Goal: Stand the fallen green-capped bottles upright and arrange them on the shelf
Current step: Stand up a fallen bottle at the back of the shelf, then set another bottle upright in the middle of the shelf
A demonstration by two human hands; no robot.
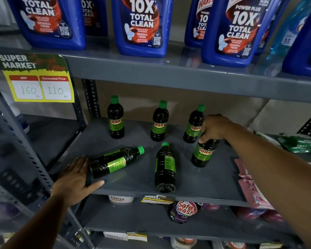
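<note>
On the grey middle shelf (136,182), three dark green-capped bottles stand upright at the back: left (115,119), middle (159,123), right (193,125). A fourth upright bottle (203,153) stands in front of the right one, and my right hand (214,129) grips its top, hiding the cap. Two bottles lie flat: one (115,161) on its side with the cap pointing right, and one (165,169) with its base toward me. My left hand (75,178) rests open on the shelf, its fingers against the base of the left lying bottle.
Large blue toilet-cleaner bottles (142,26) fill the shelf above. A yellow price tag (38,85) hangs at upper left. Pink packets (249,187) and green packs (298,142) crowd the right end. A slotted upright post (91,99) stands behind the left. Detergent pouches (184,211) sit below.
</note>
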